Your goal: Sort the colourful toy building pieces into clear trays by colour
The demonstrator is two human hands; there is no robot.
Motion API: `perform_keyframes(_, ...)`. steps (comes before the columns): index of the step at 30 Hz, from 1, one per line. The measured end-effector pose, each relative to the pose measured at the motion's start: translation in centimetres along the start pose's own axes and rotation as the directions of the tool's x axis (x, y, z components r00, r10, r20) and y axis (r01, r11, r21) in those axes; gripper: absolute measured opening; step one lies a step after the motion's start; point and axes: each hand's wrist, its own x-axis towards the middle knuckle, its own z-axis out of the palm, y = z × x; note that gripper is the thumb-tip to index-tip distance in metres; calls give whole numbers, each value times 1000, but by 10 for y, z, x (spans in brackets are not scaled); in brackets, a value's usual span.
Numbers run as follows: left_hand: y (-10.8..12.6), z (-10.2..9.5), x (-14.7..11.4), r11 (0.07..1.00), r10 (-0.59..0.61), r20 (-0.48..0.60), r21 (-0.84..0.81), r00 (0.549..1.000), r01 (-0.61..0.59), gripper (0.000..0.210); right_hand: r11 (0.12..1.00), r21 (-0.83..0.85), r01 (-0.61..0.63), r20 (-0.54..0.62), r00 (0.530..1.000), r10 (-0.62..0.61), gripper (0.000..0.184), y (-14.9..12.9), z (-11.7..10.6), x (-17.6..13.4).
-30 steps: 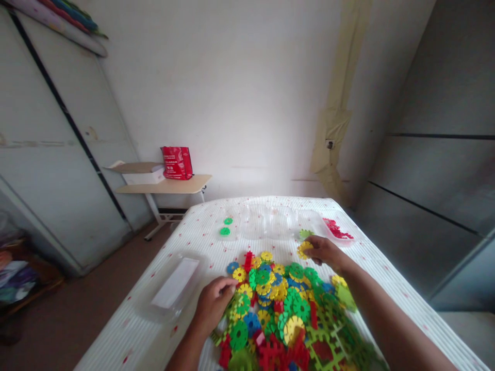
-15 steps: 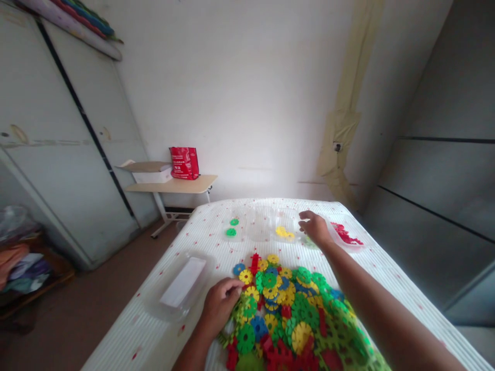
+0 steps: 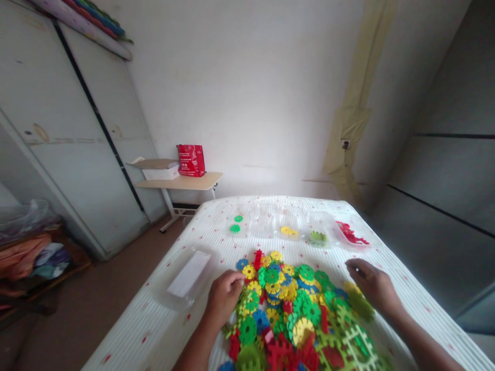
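Plastic, heaped in pieces [image 3: 302, 303] between left hand [image 3: 223, 293], nearer, at the left edge, unclear if gripping, and right hand [image 3: 374, 283], just off the right edge, loosely parted, seemingly bare.

White print [image 3: 185, 165] on a red bag [image 3: 199, 161]; too small to read
The print runs in several rows across the front of the bag, set toward its left side; one pair of characters in the lower part stands larger than the rest and looks Chinese; smaller rows sit above it, with more small print below; the strokes blur together, so no word, brand or number can be made out with certainty.
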Motion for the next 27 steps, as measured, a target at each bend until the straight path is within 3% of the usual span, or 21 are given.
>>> perform_keyframes(4,20,2,-3,983,124,-53,140,991,-115,22,999,-8,-50,-9,999,50,27,15,9,-7)
perform_keyframes(8,38,9,-5,945,195,71,254,978,-207,26,998,0,-68,6,998,68,28,15,17,-3)
perform_keyframes(11,48,15,0,901,225,183,334,957,-276,43,998,1,-67,12,998,67,27,16,18,-3)
perform_keyframes(14,53,22,9,886,163,232,394,959,-246,48,998,5,-69,13,998,69,26,17,18,-5)
perform_keyframes(19,49,34,20,859,76,208,483,975,-170,45,997,7,-76,17,997,76,24,16,17,-5)
perform_keyframes(27,37,48,26,928,67,170,351,983,-123,58,996,-16,-86,25,996,86,23,16,18,-4)
